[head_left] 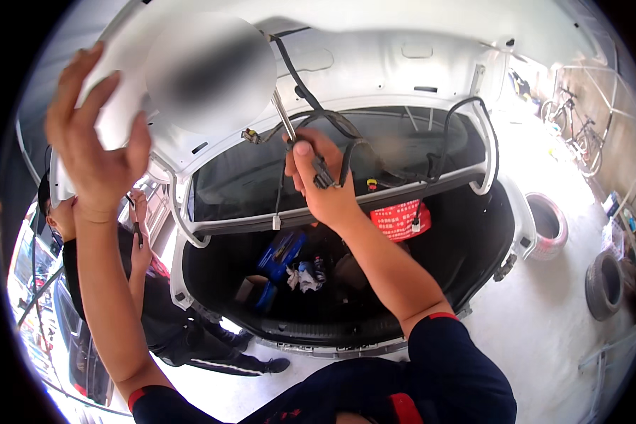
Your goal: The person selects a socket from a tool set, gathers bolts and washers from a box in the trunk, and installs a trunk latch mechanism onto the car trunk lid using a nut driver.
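Overhead is the raised white trunk lid (pixel 374 63), seen from its inner side. My left hand (pixel 99 141) is up at the lid's left side, fingers spread, holding nothing. My right hand (pixel 325 184) is closed around a tool with a straight metal shaft (pixel 284 113), probably a screwdriver; its handle is mostly hidden. The shaft tilts up toward the lid, and its upper end meets a blurred round patch. A black plug connector (pixel 323 173) on a cable lies against the right hand's fingers. A black wiring harness (pixel 297 78) hangs loose from the lid, with another connector (pixel 251 136) left of the shaft.
Below is the open trunk (pixel 346 311) with blue boxes (pixel 283 251), crumpled white material (pixel 306 275) and a red printed bag (pixel 401 219). A white hinge bar (pixel 346 205) crosses it. At left stands another person (pixel 155 311) holding a thin tool. Tires (pixel 604 286) and bicycles (pixel 576 131) are at right.
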The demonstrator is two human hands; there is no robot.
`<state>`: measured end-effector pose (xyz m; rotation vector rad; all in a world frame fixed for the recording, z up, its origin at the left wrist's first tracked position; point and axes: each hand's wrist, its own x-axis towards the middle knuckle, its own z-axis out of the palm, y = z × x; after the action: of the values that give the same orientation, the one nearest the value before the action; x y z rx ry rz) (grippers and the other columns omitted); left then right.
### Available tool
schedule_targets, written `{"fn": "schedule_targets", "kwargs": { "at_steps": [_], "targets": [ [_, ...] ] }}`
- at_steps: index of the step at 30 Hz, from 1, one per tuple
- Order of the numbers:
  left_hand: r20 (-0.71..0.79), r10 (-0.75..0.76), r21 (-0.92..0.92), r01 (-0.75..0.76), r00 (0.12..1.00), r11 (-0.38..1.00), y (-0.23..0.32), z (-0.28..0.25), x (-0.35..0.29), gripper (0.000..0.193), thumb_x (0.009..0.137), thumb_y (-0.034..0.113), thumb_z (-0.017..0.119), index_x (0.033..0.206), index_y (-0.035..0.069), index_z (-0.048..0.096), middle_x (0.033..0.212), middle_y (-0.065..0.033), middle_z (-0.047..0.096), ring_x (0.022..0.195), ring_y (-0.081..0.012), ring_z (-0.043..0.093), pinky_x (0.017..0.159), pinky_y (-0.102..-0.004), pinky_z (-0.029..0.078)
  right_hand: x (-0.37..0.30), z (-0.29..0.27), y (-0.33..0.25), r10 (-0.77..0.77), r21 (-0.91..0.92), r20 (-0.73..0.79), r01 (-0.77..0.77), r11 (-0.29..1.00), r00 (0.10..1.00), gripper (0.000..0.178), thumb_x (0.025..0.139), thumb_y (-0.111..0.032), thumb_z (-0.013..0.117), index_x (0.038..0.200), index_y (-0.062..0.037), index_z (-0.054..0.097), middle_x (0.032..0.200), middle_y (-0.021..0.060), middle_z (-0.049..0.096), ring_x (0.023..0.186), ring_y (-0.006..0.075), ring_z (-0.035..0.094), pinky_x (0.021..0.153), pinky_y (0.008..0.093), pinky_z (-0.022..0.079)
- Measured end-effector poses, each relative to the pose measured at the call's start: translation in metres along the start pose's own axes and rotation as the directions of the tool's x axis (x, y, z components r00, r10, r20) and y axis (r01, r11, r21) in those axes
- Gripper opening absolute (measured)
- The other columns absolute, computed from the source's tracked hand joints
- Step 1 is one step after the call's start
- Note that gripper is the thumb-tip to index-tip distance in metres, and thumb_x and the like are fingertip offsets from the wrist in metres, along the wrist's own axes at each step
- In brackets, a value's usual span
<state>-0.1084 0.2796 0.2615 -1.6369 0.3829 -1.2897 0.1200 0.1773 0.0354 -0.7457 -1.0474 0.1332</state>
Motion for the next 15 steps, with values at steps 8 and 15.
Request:
{"fn": "schedule_targets", "kwargs": {
  "at_steps": [8,15],
  "targets": [
    [0.000,-0.170,-0.053,0.170,0.985,0.984,0.016,0.038,0.039,0.068,0.098,0.041,0.063,0.152,0.002,0.048,0.152,-0.0197,0.054,0.138,-0.0366,0.055,0.114,-0.0480,0.040,0.012,0.004,-0.017,-0.176,-0.051,-0.033,0.174,0.983,0.984,0.037,0.108,-0.033,0.061,0.120,0.0024,0.062,0.081,0.0037,0.064,0.077,0.0107,0.063,0.070,0.0276,0.049],
    [0.018,-0.083,-0.031,0.083,0.996,0.996,0.061,0.037,0.042,0.070,0.083,0.055,0.074,0.138,0.013,0.062,0.161,-0.0191,0.043,0.149,-0.0427,0.038,0.118,-0.0634,0.027,0.015,0.013,-0.006,-0.271,0.071,-0.104,0.279,0.958,0.957,0.026,0.101,-0.019,0.071,0.111,0.0032,0.061,0.084,0.0026,0.066,0.076,0.0061,0.058,0.068,0.0231,0.046]
  ]
}}
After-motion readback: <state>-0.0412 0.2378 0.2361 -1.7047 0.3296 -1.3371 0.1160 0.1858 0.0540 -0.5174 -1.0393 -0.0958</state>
